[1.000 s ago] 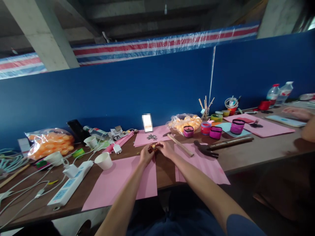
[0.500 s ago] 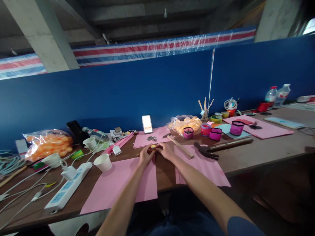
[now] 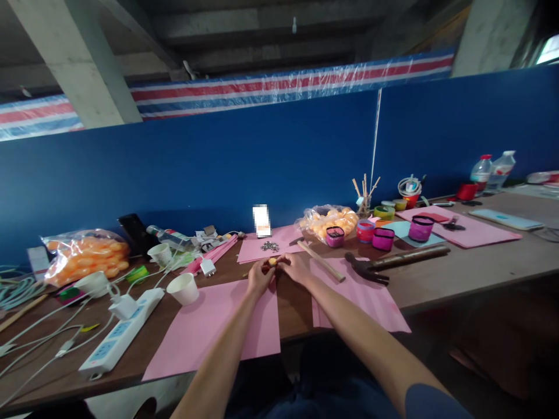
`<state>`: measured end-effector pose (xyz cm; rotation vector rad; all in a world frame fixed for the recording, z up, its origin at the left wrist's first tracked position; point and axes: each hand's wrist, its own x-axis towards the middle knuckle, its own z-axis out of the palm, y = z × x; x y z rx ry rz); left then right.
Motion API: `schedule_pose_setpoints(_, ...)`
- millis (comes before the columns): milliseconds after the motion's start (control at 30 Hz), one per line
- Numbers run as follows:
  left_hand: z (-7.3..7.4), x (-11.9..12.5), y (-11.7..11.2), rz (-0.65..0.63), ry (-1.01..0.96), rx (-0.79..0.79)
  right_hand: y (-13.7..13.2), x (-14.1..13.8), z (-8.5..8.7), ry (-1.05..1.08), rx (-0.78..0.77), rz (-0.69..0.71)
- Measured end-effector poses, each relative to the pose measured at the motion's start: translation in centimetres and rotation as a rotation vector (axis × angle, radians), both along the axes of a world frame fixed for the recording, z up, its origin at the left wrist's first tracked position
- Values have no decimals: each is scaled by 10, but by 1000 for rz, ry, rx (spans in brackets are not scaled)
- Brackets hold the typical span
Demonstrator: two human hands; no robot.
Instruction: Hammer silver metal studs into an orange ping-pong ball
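Both my hands meet over the middle of the table, between two pink sheets. A small yellow-orange piece [image 3: 273, 262] shows between the fingertips; its exact kind is too small to make out. My left hand [image 3: 260, 276] pinches it from the left side. From the right, my right hand [image 3: 292, 269] closes its fingers against the same piece. Just beyond the hands, a pile of small shiny metal parts [image 3: 269, 247] lies on a pink sheet [image 3: 247, 249]. A thin wooden-handled hammer [image 3: 322, 262] rests beside my right hand.
Left stand a white paper cup [image 3: 182, 289], a power strip [image 3: 122, 331] with cables and a bag of orange balls [image 3: 87, 256]. Right lie a claw hammer [image 3: 393, 262], a bag of pale orange balls [image 3: 329, 221] and purple containers [image 3: 383, 238]. A blue partition [image 3: 218, 169] closes the back.
The fingers have shifted slightly around the small yellow-orange piece, which looks turned a little. Both hands stay in the same place, and the rest of the table is unchanged.
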<state>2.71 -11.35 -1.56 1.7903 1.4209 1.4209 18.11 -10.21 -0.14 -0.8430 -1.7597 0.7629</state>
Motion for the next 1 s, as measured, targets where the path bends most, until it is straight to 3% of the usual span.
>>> schedule_pose_setpoints(1000,1,1,-1,6,-1,2,-4,0,6,-22,-26,-18)
